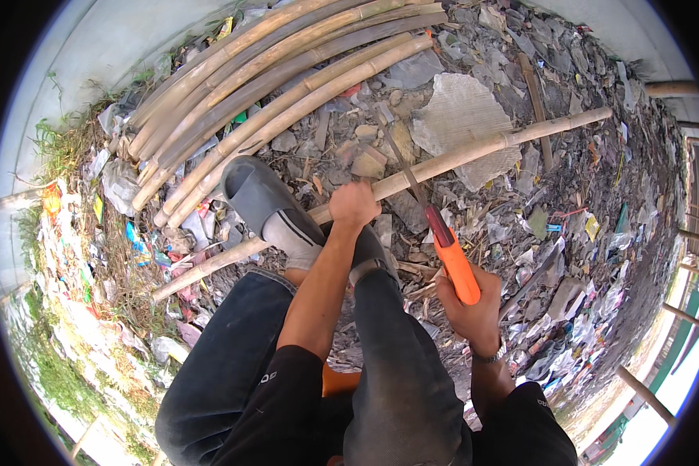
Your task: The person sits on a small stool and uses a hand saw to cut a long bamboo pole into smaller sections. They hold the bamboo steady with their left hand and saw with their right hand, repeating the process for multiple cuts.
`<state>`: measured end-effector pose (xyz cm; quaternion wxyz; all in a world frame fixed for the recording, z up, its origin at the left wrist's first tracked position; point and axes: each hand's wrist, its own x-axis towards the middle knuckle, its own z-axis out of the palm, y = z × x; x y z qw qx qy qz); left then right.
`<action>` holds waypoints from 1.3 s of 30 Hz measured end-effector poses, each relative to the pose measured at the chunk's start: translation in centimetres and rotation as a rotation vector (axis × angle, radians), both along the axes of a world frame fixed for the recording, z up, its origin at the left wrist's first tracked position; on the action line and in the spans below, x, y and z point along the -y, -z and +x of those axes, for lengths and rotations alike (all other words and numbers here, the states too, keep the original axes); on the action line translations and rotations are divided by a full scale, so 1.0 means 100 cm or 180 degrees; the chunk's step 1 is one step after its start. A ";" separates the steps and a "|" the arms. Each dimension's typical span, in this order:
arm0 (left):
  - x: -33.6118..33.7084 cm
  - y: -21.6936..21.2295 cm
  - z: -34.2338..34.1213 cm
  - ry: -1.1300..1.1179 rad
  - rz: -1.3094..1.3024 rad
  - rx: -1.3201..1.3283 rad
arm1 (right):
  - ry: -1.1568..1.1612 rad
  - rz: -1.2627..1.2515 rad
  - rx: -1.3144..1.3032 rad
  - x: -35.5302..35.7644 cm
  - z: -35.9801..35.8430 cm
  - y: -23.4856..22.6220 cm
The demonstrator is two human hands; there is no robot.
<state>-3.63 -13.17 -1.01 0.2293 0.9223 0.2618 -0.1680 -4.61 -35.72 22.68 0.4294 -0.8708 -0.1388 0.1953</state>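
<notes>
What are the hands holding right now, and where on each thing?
The left hand grips the bamboo pole around its middle. The right hand holds the saw by its orange handle, blade across the pole.

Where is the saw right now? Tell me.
In the head view, the orange-handled saw is right of centre in the right hand, its blade across the bamboo pole beside the left hand.
</notes>
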 end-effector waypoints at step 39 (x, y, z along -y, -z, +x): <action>-0.019 -0.013 0.014 0.0020 0.0054 -0.0277 | -0.0255 -0.0018 -0.0246 0.083 -0.064 0.037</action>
